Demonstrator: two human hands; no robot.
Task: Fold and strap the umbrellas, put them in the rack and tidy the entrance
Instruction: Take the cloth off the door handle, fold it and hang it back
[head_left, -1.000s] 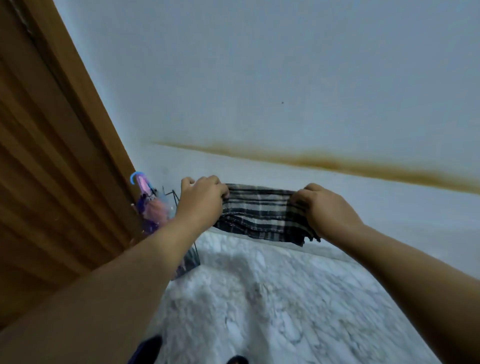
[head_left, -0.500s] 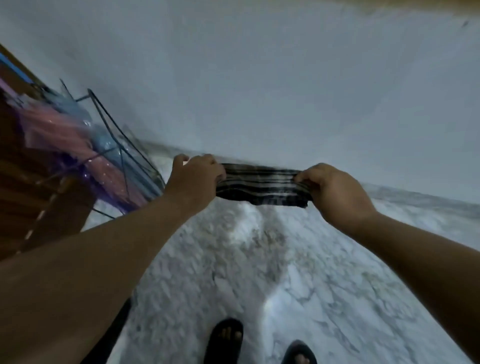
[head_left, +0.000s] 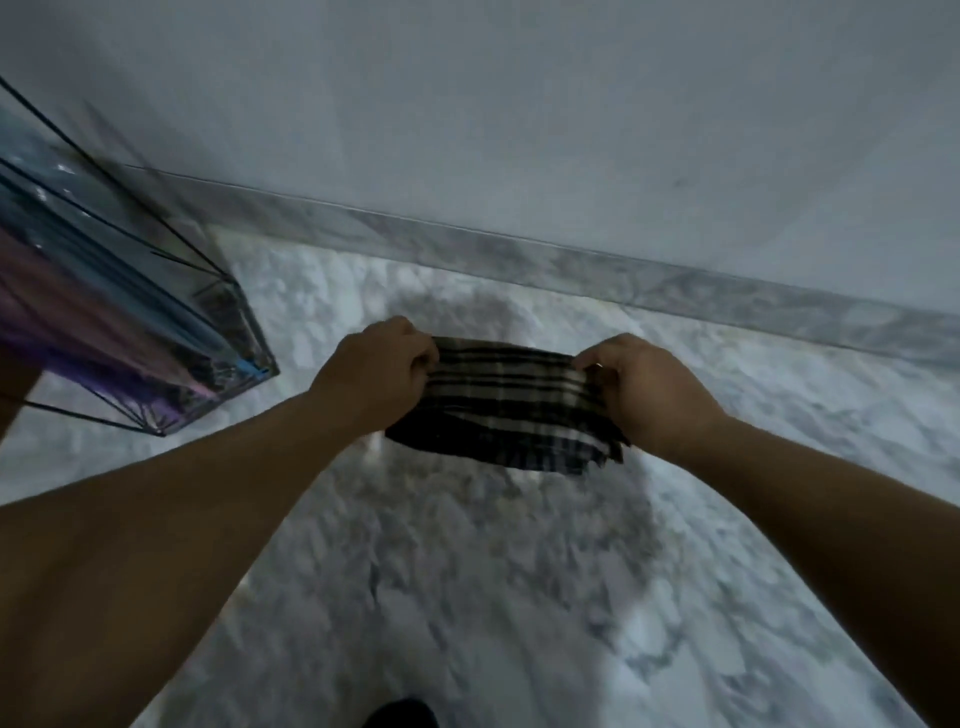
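Left hand (head_left: 376, 366) grips the left end of a folded plaid cloth (head_left: 506, 402), fingers curled over its top edge. Right hand (head_left: 641, 387) grips the right end the same way. The cloth spans the gap between the two hands, held above the marble floor (head_left: 467, 571), its lower layers hanging beneath the grip line. A wire rack (head_left: 171, 332) holding folded umbrellas (head_left: 88, 312) stands on the floor well to the left of the left hand, near the wall (head_left: 519, 104). Image blurred.

Bare forearms, no sleeves; dark footwear (head_left: 400, 714) at bottom edge
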